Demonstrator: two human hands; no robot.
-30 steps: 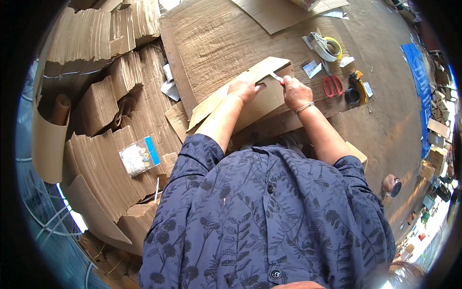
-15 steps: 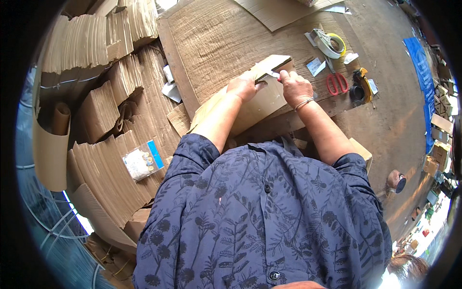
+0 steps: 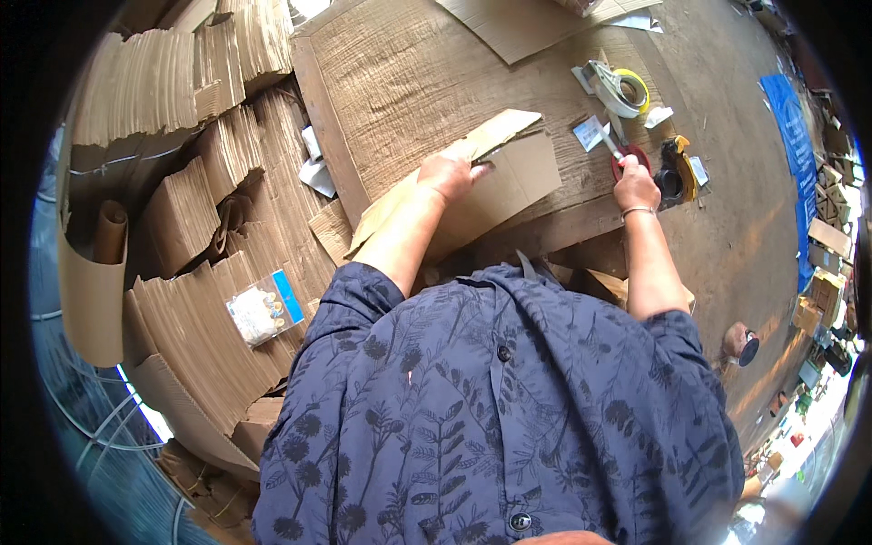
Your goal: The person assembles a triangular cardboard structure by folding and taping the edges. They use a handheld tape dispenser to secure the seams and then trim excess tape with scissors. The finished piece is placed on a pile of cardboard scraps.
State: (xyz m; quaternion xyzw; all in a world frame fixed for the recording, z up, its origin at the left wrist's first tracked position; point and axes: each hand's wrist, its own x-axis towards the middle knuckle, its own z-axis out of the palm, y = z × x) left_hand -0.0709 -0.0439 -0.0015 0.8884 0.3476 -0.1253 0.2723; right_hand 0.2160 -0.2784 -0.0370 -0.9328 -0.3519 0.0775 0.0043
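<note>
One folded cardboard sheet (image 3: 518, 177) lies on the worktable (image 3: 418, 82), left of the right hand (image 3: 638, 188), its long axis slanting forward and right; the left hand (image 3: 443, 177) is nearer, bent over its edge and gripping it. The right hand is closed round one knife (image 3: 612, 145), blade forward-left, over one pair of red-handled scissors (image 3: 644, 155); nearby sit two tape dispensers, one white (image 3: 603, 80), one black-and-yellow (image 3: 671, 182)

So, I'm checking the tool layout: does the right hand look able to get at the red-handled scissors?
Probably yes: the right hand is close by the red-handled scissors, with no other obstacle visible, though it holds a knife that it would likely need to set down first.
</note>
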